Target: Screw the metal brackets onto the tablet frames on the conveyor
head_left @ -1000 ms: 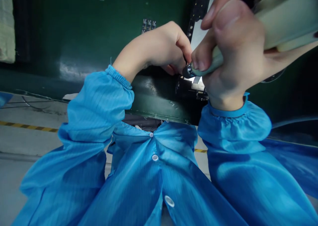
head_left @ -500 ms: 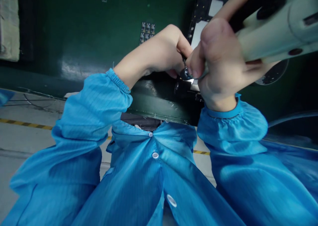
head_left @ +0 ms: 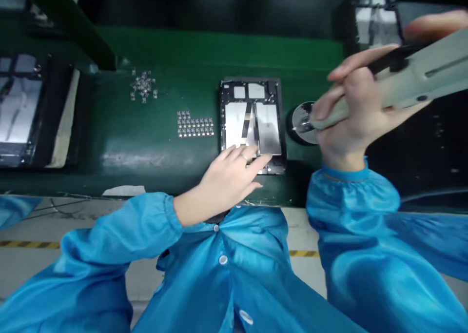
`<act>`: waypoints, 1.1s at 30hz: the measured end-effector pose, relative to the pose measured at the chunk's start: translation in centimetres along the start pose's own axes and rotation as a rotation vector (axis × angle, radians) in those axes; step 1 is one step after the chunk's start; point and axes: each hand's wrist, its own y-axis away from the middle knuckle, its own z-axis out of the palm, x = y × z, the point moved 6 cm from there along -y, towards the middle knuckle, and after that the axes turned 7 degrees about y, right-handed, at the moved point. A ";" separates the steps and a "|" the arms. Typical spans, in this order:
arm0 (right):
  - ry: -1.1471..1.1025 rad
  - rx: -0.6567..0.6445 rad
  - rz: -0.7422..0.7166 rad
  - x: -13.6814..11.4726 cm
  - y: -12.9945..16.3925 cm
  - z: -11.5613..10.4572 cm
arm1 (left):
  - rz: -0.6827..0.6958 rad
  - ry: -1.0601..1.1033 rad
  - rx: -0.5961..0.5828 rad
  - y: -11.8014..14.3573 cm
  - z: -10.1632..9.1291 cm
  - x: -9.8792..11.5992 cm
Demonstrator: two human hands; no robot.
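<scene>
In the head view, the person's left hand (head_left: 228,174) is lying with its fingers spread and loosely extended, clamped on nothing, the fingertips resting on the near edge of an opened tablet back frame (head_left: 252,123). That frame is lying flat on the green work surface (head_left: 164,143), straight ahead of the person's chest, its long side running away from the body, with silvery shielding plates showing inside its dark border.

The right hand (head_left: 351,123) is wrapping closed around the grey-green barrel of an electric screwdriver (head_left: 409,87), which is slanting down from the upper right toward the left. Its metal tip is hanging over a small round dish (head_left: 300,123) that is sitting just beside the right edge of the frame; whether the tip is touching the dish cannot be told, since the hand and tool are blurred.

Left of the frame, a tidy block of small metal parts (head_left: 195,127) is lying in rows on the green surface, and farther up and left a loose cluster of similar parts (head_left: 143,85) is sitting well apart from it. Another opened device (head_left: 20,108) is showing at the far left edge, and a further one (head_left: 376,21) at the upper right. Blue smock sleeves (head_left: 120,240) are covering both forearms to the wrists.
</scene>
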 end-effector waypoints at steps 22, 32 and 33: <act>0.352 0.254 -0.061 3.8 -1.5 -10.2 | -0.373 0.208 -0.035 -41.8 13.7 -6.7; 0.312 0.288 -0.055 3.9 -1.9 -11.2 | -0.339 0.225 0.046 -37.2 6.8 -10.8; 0.308 0.275 -0.045 3.6 -2.0 -11.0 | -0.330 0.230 0.043 -34.6 4.9 -11.8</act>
